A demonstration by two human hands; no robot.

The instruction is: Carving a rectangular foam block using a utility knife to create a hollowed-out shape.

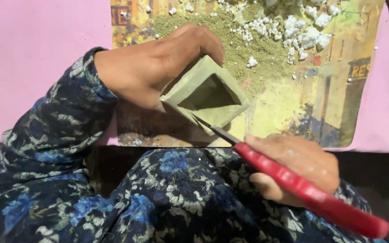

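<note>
At the left of the frame a sleeve [55, 130] of dark cloth with a blue and grey flower print runs up from the lower left toward the middle. From it comes the left hand [154, 67], in the upper middle of the frame, its grip closed around a hollow square block [205, 94] of greenish-grey clay-like stuff; the fingers curl over the block's top edge and the thumb side presses its left wall. The block is tilted, its open mouth facing the camera, and sits at the centre of the frame, above the near edge of a worn, printed yellow board [293, 108]. On the board, in the upper middle, lies a heap of greenish powder [244, 54], with white crumbs [302, 31] scattered just to its right. A pink surface [28, 58] lies under the board. In the lower right the right hand [293, 168] has its grip wrapped around the red handle of a knife [293, 180], whose thin dark blade points up-left and touches the block's lower rim.
</note>
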